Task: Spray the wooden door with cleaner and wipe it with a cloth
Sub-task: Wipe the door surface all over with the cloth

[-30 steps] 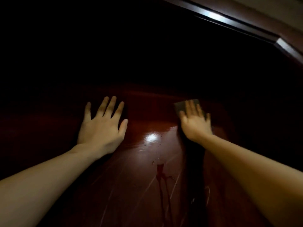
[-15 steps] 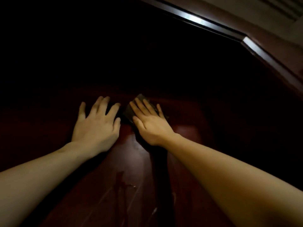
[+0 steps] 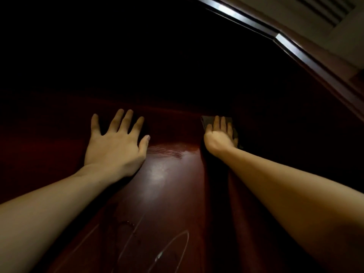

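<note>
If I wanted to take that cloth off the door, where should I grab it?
Probably the top edge. The cloth lies flat against the door, pinned under the right hand, so only its upper edge and corner poke out past the fingers. Come from above and pinch that corner. The left hand is free, palm flat on the door.

The dark red wooden door [image 3: 177, 194] carries my left fingers [image 3: 126, 123], spread flat against it. My right fingers [image 3: 221, 124] press a dark cloth [image 3: 208, 121] flat onto it. Between them the wood shines wet.
</note>
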`<state>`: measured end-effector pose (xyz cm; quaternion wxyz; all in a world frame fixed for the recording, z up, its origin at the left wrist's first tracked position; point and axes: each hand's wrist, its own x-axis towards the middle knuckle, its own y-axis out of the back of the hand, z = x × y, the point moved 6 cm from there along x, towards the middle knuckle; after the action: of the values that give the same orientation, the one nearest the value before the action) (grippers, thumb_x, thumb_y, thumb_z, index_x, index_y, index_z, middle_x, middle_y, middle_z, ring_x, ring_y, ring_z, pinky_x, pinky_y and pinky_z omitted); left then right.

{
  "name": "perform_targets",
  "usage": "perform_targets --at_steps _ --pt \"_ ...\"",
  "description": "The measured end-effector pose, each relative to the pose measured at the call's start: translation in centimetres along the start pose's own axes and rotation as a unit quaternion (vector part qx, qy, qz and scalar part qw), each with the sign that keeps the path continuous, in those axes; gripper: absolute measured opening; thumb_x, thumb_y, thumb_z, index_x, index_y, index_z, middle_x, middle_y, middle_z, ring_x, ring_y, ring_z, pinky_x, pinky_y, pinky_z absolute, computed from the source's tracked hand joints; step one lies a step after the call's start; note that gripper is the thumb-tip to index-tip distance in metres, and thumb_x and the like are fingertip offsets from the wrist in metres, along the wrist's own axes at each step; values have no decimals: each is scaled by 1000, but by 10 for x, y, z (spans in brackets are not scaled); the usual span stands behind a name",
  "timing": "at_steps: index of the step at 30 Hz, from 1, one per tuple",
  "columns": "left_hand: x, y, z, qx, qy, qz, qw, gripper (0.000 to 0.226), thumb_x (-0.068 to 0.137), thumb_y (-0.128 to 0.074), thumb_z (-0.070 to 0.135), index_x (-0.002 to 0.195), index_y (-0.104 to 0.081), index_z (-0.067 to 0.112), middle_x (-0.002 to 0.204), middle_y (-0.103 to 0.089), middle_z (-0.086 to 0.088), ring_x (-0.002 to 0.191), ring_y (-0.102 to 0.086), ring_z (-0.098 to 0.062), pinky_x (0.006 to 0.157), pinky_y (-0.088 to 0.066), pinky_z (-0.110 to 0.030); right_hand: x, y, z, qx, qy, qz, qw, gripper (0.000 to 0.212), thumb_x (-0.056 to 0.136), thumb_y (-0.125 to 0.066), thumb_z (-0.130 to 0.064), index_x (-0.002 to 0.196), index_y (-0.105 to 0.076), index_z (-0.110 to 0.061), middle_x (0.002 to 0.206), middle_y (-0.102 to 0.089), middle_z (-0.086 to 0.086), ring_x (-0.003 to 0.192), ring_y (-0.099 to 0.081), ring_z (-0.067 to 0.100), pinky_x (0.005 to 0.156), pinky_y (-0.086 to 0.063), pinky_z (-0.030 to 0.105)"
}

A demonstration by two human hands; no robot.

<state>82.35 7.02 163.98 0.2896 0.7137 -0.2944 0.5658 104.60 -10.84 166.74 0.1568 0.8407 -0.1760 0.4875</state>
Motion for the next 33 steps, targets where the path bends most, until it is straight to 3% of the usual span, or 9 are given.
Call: perform_targets --at_steps 3,7,9,14,18,21,24,29,33 --pt "0 1 -2 -12 3 13 1000 69 106 -7 55 170 -1 29 179 -1 2 165 8 -15 129 5 -63 -20 -4 -46 -17 138 -18 990 59 110 -20 -40 164 0 -27 172 12 -8 157 15 13 125 8 47" --pt "0 -1 -4 -7 7 21 1000 71 106 -9 54 169 4 25 179 -4 3 165 5 -14 130 2 -62 -61 -12 -70 -38 344 -37 938 58 110 -23 -43 164 -3 -34 171 6 -14 157 13 7 125 12 41" --pt "1 -3 -5 4 7 16 1000 71 105 -10 55 169 -1 25 179 -3 3 165 6 -14 130 2 -62 -58 -7 -43 -56 337 -32 939 57 111 -22 -43 163 -3 -35 171 7 -15 157 12 7 126 9 40" --pt "-2 -1 -4 3 4 -4 1000 71 105 -10 56 169 -7 25 179 -1 1 165 7 -16 130 3 -62 -41 4 59 -22 132 -34 990 57 110 -16 -45 164 2 -34 171 13 -14 156 16 6 128 7 44" --pt "3 6 -6 -88 5 -22 996 68 107 -14 59 168 -19 28 179 -8 4 164 5 -10 129 11 -57 -62 -1 48 -2 67 -33 997 59 110 -18 -42 164 3 -27 171 13 -8 157 15 13 125 7 46" --pt "6 23 -13 -286 17 -20 958 52 115 -25 43 164 -34 29 176 -22 6 162 -6 -4 129 15 -43 -95 -12 -9 -27 150 -9 988 60 109 -17 -43 164 -2 -25 172 8 -7 158 11 14 125 6 47" --pt "-7 31 -27 -340 -5 -20 940 62 107 -26 49 160 -43 23 173 -30 2 162 -14 -9 130 7 -39 -148 -36 -92 -27 304 -13 952 64 104 -19 -45 165 -7 -26 173 1 -5 158 8 14 127 7 48" --pt "-33 28 -77 -153 14 -6 988 81 95 -5 58 164 -36 26 176 -22 -1 164 -10 -15 126 13 -62 -177 -43 -138 -25 404 -47 913 62 106 -23 -50 164 -8 -33 172 0 -10 158 9 10 126 12 43" --pt "-64 38 -146 -20 14 -20 999 86 92 6 73 168 -17 39 179 -3 1 165 3 -15 127 15 -60 -123 -26 -66 -63 276 -26 959 72 96 -11 -56 164 -8 -33 173 1 -9 158 6 11 127 0 51"
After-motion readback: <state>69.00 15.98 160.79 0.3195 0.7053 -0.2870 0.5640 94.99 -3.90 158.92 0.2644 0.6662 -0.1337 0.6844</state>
